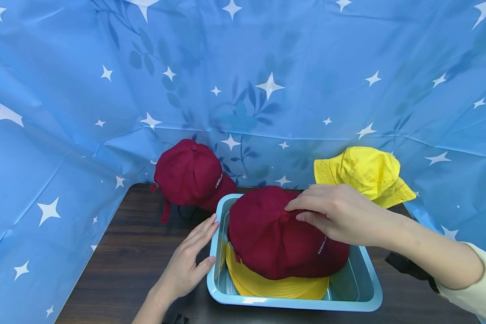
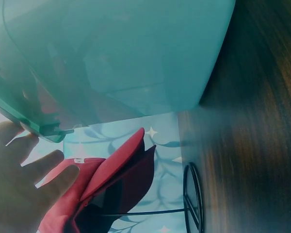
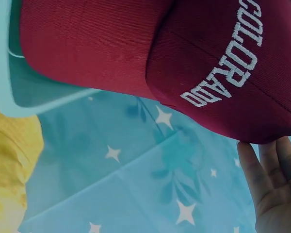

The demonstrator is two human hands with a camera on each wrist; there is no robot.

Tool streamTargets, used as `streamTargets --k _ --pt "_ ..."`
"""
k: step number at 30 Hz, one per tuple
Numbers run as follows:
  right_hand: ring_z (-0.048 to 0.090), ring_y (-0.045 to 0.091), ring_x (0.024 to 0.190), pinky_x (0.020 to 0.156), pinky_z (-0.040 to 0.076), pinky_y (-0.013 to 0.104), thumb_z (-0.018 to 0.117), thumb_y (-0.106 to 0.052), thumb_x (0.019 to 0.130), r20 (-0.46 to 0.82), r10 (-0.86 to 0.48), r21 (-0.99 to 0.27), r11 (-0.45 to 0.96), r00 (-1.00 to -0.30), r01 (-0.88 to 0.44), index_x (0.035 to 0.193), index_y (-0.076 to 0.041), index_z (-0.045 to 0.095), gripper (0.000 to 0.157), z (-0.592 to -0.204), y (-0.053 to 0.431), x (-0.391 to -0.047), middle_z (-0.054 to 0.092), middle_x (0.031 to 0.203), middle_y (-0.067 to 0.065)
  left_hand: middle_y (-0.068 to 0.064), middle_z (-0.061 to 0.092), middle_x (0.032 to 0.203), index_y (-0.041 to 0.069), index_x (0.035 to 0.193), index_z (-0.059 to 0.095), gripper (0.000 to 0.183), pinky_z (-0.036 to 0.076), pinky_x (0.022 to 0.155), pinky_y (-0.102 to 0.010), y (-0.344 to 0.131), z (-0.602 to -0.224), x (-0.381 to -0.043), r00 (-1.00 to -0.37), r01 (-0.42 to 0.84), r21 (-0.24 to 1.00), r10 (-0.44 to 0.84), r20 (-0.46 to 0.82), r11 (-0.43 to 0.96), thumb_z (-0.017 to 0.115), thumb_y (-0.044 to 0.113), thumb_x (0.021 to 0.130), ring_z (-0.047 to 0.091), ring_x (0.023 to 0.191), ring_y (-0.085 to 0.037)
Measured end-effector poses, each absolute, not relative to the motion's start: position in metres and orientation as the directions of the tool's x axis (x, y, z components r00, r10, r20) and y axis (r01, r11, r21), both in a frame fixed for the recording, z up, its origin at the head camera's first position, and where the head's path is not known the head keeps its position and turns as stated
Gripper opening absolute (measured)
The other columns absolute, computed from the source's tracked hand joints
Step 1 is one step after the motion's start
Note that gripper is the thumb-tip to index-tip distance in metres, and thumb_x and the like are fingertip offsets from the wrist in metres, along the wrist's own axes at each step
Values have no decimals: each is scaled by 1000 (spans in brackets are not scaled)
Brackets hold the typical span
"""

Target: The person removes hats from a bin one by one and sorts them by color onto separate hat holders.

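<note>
In the head view, a maroon baseball cap (image 1: 259, 243) sits in a light blue plastic bin (image 1: 299, 304), on top of a yellow hat (image 1: 275, 288) that is partly covered. Thumb and fingertips of my right hand (image 1: 342, 213) pinch the crown of this cap at its top. White COLORADO lettering (image 3: 235, 56) runs across its front in the right wrist view. My left hand (image 1: 188, 265) touches the bin's left side, its fingers nearly straight along the rim.
Behind the bin's left corner, another maroon cap (image 1: 188, 175) hangs on a black wire stand (image 2: 194, 204). A yellow bucket hat (image 1: 366, 173) is at the back right. Star-patterned blue cloth (image 1: 243, 81) backs the dark wooden table (image 1: 117, 270).
</note>
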State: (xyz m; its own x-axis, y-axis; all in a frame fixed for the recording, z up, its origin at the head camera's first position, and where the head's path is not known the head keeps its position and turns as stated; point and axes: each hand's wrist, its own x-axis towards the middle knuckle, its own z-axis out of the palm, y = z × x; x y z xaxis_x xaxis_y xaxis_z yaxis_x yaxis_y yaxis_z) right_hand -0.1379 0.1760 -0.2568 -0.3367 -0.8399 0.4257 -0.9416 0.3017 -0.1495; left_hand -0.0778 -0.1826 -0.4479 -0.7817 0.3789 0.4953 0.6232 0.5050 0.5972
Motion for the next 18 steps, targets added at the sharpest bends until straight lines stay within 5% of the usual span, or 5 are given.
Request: streamTargets --k 18 --pt "70 11 86 70 56 22 87 2 74 549 -782 -68 312 -297 -948 118 -11 76 48 -223 167 -150 76 104 -2 -7 36 168 5 158 46 62 24 122 -25 -182 -448 -78 -773 634 599 378 509 489 60 14 98 37 153 -28"
